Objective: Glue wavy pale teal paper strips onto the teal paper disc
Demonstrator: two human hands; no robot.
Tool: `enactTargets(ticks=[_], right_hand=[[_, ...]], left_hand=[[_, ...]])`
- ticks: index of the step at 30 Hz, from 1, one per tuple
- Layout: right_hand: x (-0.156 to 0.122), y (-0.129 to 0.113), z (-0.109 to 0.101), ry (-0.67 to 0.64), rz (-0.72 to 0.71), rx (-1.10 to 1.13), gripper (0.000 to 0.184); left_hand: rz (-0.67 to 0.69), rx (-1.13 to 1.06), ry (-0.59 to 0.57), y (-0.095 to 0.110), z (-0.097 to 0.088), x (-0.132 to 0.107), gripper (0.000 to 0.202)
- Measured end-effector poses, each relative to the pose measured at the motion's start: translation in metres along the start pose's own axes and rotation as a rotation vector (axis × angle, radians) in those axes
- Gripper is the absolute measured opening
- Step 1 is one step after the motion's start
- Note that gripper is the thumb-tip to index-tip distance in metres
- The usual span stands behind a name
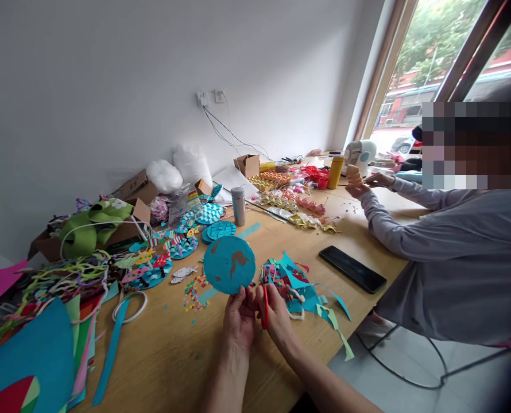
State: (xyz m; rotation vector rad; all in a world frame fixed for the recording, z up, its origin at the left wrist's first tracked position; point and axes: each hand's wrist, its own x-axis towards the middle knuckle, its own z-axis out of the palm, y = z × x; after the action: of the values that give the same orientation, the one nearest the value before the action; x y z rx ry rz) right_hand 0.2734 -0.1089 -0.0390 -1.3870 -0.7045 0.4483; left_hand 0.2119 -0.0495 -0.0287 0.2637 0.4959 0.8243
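My left hand (pixel 239 316) is closed on the lower edge of a round blue paper disc (pixel 229 264) with brown blotches, holding it upright above the wooden table (pixel 182 344). Right beside it, my right hand (pixel 275 314) grips red-handled scissors (pixel 264 310) close to the disc's bottom rim. A heap of blue, green and red paper offcuts (pixel 298 287) lies just right of my hands.
Across the table a person in a grey sleeve (pixel 393 229) works with small pieces. A black phone (pixel 352 268) lies near the right edge. Woven blue discs (pixel 219 230), a metal flask (pixel 238 205), cardboard boxes (pixel 122 223), paper strips (pixel 61 275) and coloured sheets (pixel 27 355) crowd the left.
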Motion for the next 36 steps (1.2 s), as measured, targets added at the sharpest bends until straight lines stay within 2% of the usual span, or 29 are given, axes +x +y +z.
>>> enactTargets(ticks=[4,10,14,19,28,36], right_hand=[[0.001,0.005,0.009,0.024,0.039,0.051,0.040],[-0.003,0.013,0.016,-0.074,0.050,0.160,0.040],[-0.003,0.010,0.018,-0.107,0.035,0.216,0.039],[-0.001,0.010,0.019,-0.103,0.104,0.258,0.044],[0.004,-0.004,0.024,-0.126,0.202,0.301,0.046],[0.004,0.003,0.028,-0.140,0.196,0.327,0.049]], left_hand=[[-0.071,-0.011,0.021,0.000,-0.004,0.001,0.018],[-0.063,0.005,-0.009,-0.002,-0.010,0.004,0.034],[-0.071,0.014,0.014,-0.002,-0.011,0.005,0.029],[-0.086,0.034,0.039,-0.002,-0.009,0.005,0.020],[-0.113,0.067,0.031,-0.005,-0.009,0.005,0.031],[-0.096,0.075,-0.014,-0.006,-0.011,0.003,0.042]])
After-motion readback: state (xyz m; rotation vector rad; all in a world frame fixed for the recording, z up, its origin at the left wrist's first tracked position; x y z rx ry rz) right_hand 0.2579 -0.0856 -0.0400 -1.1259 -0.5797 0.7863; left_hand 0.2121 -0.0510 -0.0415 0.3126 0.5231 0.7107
